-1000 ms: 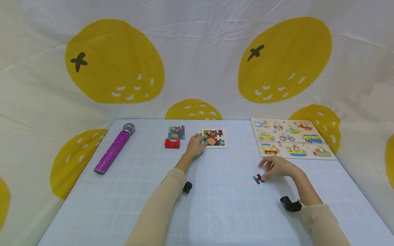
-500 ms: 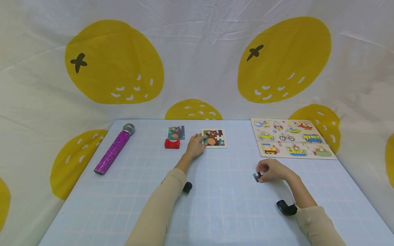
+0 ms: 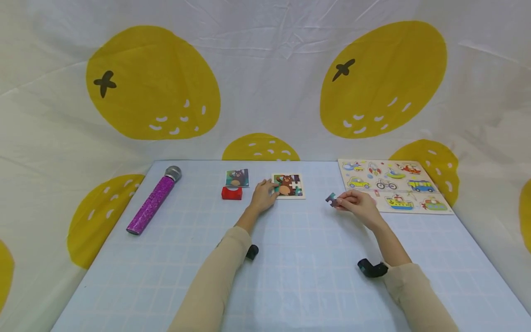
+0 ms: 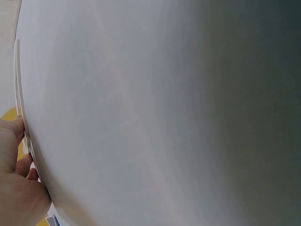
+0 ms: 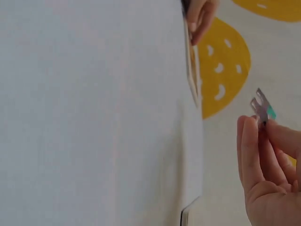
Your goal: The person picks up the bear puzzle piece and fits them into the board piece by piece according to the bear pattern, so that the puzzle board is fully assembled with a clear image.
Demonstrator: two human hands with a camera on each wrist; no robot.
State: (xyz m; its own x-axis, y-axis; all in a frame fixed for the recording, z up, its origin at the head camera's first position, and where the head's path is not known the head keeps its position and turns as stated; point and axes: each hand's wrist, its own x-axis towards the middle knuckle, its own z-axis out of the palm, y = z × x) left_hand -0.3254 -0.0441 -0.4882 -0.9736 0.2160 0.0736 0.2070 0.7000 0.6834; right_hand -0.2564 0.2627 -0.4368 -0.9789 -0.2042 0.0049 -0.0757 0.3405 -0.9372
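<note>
In the head view my right hand (image 3: 360,206) pinches a small jigsaw piece (image 3: 331,199) of dark and teal colours between thumb and fingertips, raised above the table. The right wrist view shows the piece (image 5: 263,107) tilted up from the fingertips. My left hand (image 3: 264,196) grips the left side of a small square jigsaw puzzle (image 3: 286,188) with a brown bear in a pale frame. On the puzzle's right side a white gap shows among the fitted pieces. The left wrist view catches the left hand (image 4: 19,183) at the frame's edge.
Left of the puzzle lie a bear picture card (image 3: 238,177) and a red holder (image 3: 232,193). A purple glitter microphone (image 3: 154,203) lies farther left. A wooden vehicle puzzle board (image 3: 394,186) is at the back right, partly behind my right hand. A fruit-patterned curtain (image 3: 269,92) hangs behind.
My right hand has taken hold of the loose jigsaw piece, lifted it and carried it left and toward the back. The left hand has stayed at the puzzle.
</note>
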